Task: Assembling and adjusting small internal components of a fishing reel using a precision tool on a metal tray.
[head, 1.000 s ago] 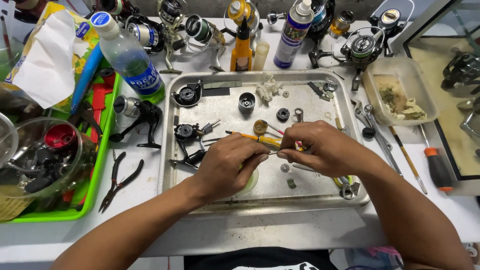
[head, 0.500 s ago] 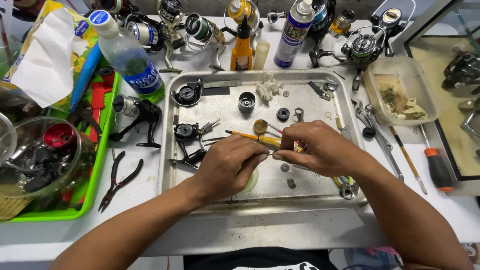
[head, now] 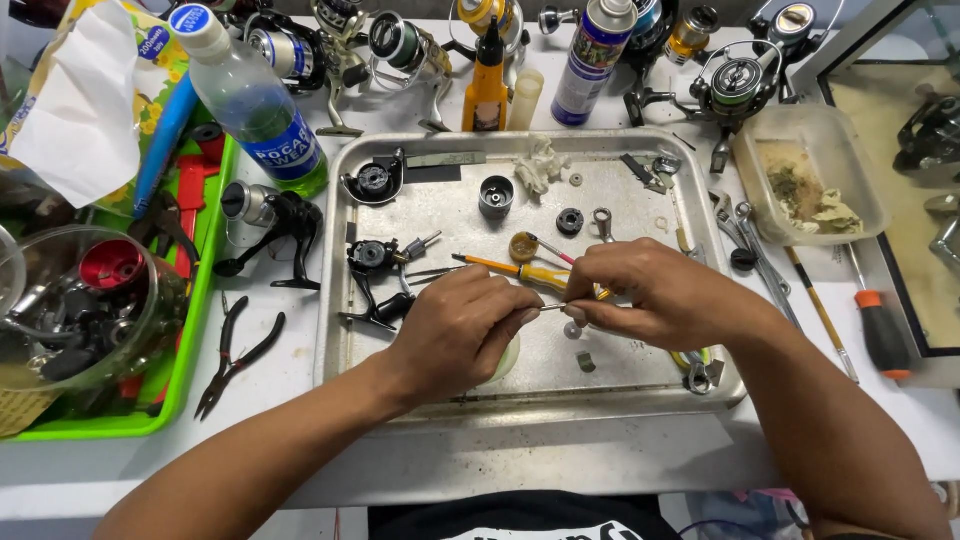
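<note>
Two bare hands are seen from above, brought together over a shallow metal tray (head: 350, 300) that rests on a white table (head: 560, 460). A thin metal pin (head: 553, 307) is pinched between the fingertips of the left hand (head: 455, 330) and the right hand (head: 655, 295), just above the middle of the tray; both hands are closed around it, and its ends are hidden by the fingers.

Under and just behind the hands, an orange-handled screwdriver (head: 505, 268) is laid across the tray. A dismantled black reel body (head: 372, 280) is placed to the left of the hands, with small black round parts (head: 497, 195) and washers scattered toward the far edge.

Left of the tray, black pliers (head: 235, 355) are laid on the table beside a green tray (head: 190, 370), in which a glass bowl (head: 85, 310) of parts is held. A clear bottle with a blue label (head: 255, 105) is lying at the far left. Along the far edge, several fishing reels (head: 410, 45), an orange oil bottle (head: 487, 75) and a spray can (head: 592, 60) are lined up. To the right, a plastic tub (head: 810, 175) and a red-handled screwdriver (head: 875, 325) are seen.
</note>
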